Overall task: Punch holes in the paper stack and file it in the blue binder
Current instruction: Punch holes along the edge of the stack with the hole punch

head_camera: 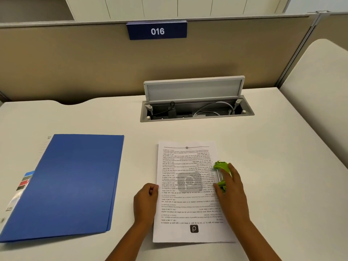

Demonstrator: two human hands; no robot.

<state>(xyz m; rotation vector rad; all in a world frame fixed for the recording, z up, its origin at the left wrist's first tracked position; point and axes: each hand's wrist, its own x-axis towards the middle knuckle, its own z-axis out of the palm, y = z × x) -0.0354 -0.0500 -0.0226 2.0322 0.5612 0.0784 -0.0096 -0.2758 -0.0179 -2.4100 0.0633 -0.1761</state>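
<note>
Being held at right edge of paper stack (pixel 190 193): green hole punch (pixel 221 177), gripped by right hand (pixel 232 193). Left hand (pixel 146 200), curled, steadying left edge. Blue binder (pixel 75 183) lying closed, left. Filing not begun.

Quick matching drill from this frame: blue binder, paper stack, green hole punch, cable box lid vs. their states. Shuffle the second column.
Things:
1. blue binder
2. paper stack
3. green hole punch
4. cable box lid

States:
A. propped open at the back of the desk
B. under the right hand, at the stack's right edge
C. closed, flat on the desk's left side
D. printed side up, left hand at its left edge

Pairs: 1-C, 2-D, 3-B, 4-A
</note>
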